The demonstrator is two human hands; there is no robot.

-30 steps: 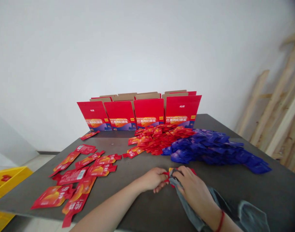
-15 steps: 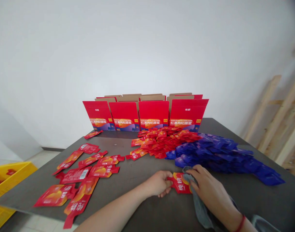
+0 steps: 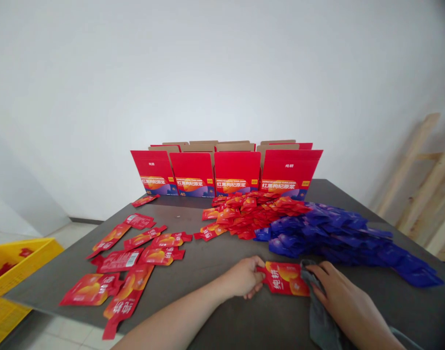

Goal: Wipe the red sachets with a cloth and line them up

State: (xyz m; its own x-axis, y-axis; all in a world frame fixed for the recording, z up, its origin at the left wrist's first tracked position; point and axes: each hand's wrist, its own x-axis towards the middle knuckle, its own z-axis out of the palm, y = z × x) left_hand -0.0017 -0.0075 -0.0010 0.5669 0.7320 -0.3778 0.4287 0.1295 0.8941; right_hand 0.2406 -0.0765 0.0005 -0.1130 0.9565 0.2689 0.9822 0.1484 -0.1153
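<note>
My left hand (image 3: 247, 278) is closed on the narrow spout end of a red pouch (image 3: 287, 278) with orange fruit print, held low over the table front. Against the pouch's wide right end, my right hand (image 3: 333, 287) presses a grey-blue cloth (image 3: 322, 311), its fingers bent around the cloth. The cloth hides the pouch's far edge and trails down toward me. Just beyond my hands lie a heap of red pouches (image 3: 251, 214) and, to its right, a heap of blue pouches (image 3: 339, 233). Several loose red pouches (image 3: 131, 287) are spread at the left.
Upright red cartons (image 3: 193, 167) with raised flaps stand in rows along the back of the dark table (image 3: 200, 262). A yellow crate (image 3: 21, 277) holding some red pouches is at the lower left, beside the table. Wooden slats (image 3: 415, 170) lean against the wall at right.
My right hand and the cloth have slid right along the pouch toward its wide end, uncovering more of its print. My left hand keeps its grip on the spout end. The view has shifted slightly.
</note>
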